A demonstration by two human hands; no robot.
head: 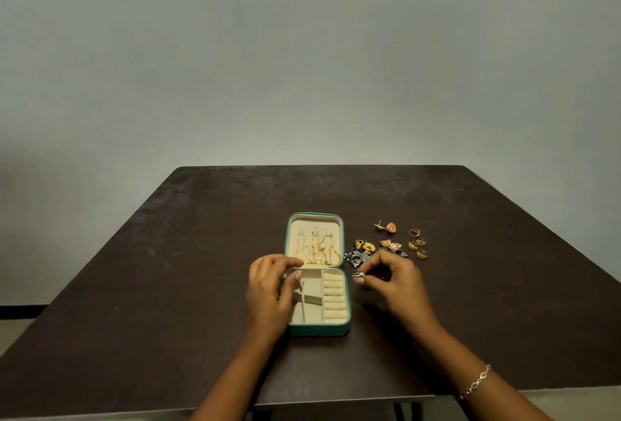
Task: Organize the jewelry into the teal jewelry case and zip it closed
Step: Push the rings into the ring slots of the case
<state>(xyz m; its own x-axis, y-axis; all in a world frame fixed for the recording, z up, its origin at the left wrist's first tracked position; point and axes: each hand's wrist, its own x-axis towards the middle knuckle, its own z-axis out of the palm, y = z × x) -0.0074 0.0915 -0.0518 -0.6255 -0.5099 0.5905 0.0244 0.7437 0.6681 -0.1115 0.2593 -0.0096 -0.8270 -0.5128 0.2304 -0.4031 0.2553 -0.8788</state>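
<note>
The teal jewelry case (pixel 317 329) lies open in the middle of the table, cream inside. Its lid half (pixel 339 219) holds gold chains (pixel 319 249) on hooks. Its base half has ring rolls (pixel 334 299) on the right and compartments on the left. My left hand (pixel 268 289) rests on the base's left side, fingers curled over a small cream divider flap (pixel 307 298). My right hand (pixel 393 281) hovers just right of the case and pinches a small silver ring (pixel 358 274). Loose earrings (pixel 364 247) and gold rings (pixel 417 243) lie right of the lid.
The dark brown table (pixel 168 269) stands against a plain grey wall. Its front edge runs just below my forearms. A chain bracelet (pixel 477 382) sits on my right wrist. An orange stud pair (pixel 386 226) lies farthest back in the jewelry pile.
</note>
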